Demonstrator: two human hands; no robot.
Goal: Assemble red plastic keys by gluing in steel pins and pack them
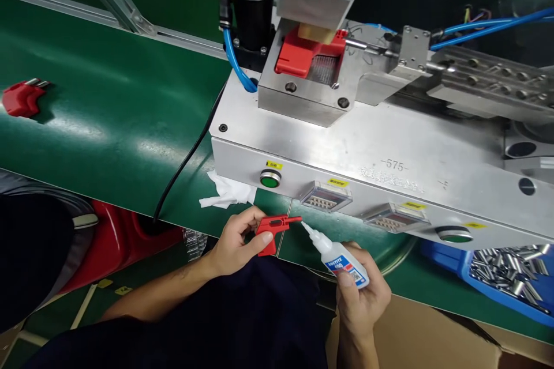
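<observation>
My left hand (238, 242) grips a red plastic gun-shaped part (269, 233) between thumb and fingers, its thin stem pointing right. In my right hand (366, 291) is a white glue bottle (341, 262) with a blue and red Loctite label, tilted so that its narrow nozzle points up and left. The nozzle tip is right by the end of the red stem; whether they touch I cannot tell. Beyond my hands, another red part (296, 55) sits in the metal fixture (298, 101) of a press, under the press head, with a metal rod reaching it from the right.
The machine's metal base (294, 138) carries a green button (270, 179) and counters on its front. A white tissue (229, 189) lies by its corner. At right, a blue bin (465, 265) holds metal tubes. A red part with metal pins (22, 98) lies far left. Another person's dark sleeve (34, 253) shows at left.
</observation>
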